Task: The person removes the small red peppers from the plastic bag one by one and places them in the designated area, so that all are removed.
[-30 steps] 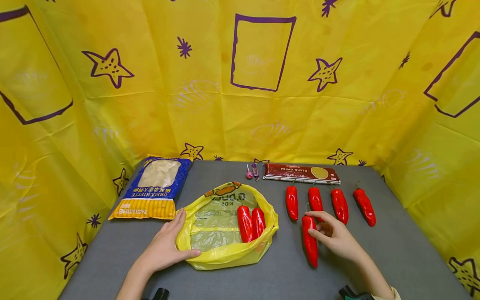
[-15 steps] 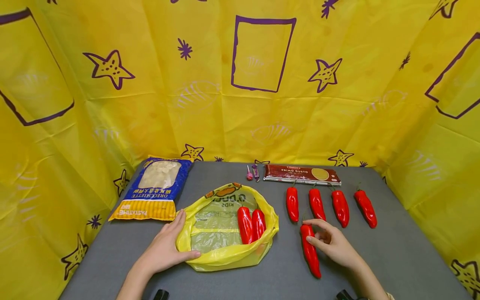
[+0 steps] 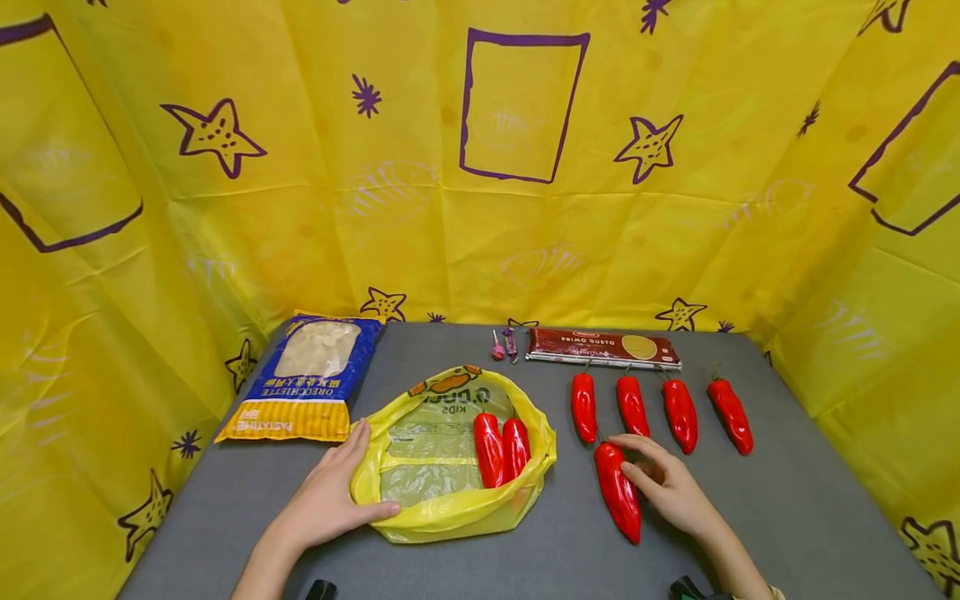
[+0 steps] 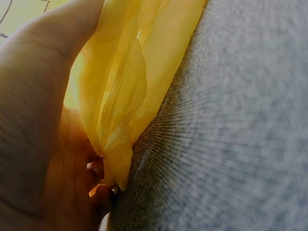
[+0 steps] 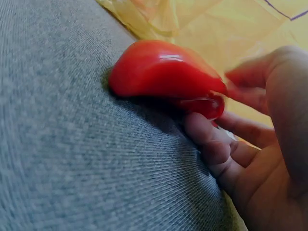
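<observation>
A yellow plastic bag (image 3: 450,515) stands with its mouth wide, and two red peppers (image 3: 491,452) lie inside it. My left hand (image 3: 330,492) holds the bag's left side, thumb along the front rim and fingers round the far side; the left wrist view has the yellow film (image 4: 120,96) against the palm. To the bag's right, my right hand (image 3: 667,492) pinches the stem end of another red pepper (image 3: 619,496) between thumb and fingers. In the right wrist view this pepper (image 5: 163,72) rests on the grey cloth, its tip toward the camera.
Several more red peppers (image 3: 680,417) lie in a row behind the right hand. Beyond them is a brown biscuit pack (image 3: 600,347), with a lollipop (image 3: 498,346) and a small purple-wrapped sweet (image 3: 511,343) to its left. A pasta bag (image 3: 300,379) lies at back left.
The pepper under my right hand has shifted slightly toward me and turned, showing a broader side. My left hand and the plastic bag have stayed in place.
</observation>
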`<state>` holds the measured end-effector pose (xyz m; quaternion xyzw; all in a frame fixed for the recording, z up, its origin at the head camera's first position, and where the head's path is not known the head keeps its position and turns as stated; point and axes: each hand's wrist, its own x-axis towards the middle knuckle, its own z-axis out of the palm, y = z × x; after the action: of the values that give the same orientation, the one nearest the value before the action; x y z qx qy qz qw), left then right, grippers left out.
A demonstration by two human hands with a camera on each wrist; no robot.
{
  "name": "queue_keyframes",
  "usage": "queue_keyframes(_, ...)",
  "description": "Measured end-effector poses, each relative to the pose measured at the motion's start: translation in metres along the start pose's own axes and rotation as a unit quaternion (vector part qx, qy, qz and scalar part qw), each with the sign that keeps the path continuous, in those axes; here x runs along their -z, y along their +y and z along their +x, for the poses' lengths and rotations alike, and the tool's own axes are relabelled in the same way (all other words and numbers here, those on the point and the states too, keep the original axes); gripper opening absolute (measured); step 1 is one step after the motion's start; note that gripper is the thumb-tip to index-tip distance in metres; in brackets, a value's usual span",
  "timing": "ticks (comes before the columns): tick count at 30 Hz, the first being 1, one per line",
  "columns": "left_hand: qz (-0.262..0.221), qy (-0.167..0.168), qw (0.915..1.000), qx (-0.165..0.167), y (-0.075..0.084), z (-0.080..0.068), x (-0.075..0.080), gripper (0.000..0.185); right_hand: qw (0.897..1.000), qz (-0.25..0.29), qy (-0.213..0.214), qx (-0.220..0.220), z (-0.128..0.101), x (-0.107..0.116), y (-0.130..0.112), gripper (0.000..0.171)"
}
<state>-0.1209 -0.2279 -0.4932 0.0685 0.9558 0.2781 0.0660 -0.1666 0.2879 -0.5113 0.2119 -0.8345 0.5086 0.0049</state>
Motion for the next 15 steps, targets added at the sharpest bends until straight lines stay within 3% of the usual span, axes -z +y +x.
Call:
queue_keyframes(5, 0.002, -0.003, 1.0000, 0.000, -0.0009, -0.0007, -0.0002, 0.134, 1.000, -0.022, 0.001, 0.010, 0.0007, -0.0038, -0.0015, 0.045)
queue_keyframes(15, 0.004, -0.006, 1.0000, 0.002, 0.0002, 0.0005, 0.0012, 0.135, 0.998, -0.034, 0.039, -0.040, 0.0023, -0.0057, -0.0012, 0.050)
